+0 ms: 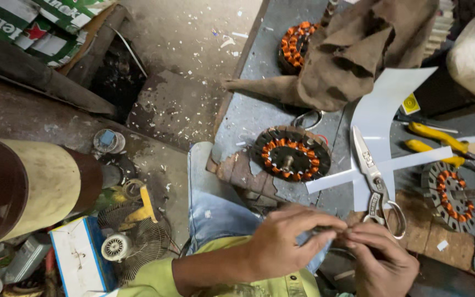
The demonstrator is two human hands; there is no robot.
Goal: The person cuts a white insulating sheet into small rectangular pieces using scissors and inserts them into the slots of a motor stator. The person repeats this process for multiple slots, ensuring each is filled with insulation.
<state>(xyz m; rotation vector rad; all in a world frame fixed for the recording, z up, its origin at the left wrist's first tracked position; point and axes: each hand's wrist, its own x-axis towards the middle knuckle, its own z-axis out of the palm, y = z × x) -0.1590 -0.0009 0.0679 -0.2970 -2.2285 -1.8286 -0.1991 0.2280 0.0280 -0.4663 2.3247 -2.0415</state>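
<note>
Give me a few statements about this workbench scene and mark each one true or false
1. Both hands, left hand and right hand, meet over a small piece. True.
2. The scissors are in the right hand. False: they lie on the bench, on white paper strips.
3. A brown cloth partly covers one stator. True.
4. The middle stator has blue windings. False: they are orange.
5. Yellow-handled pliers lie right of the scissors. True.
</note>
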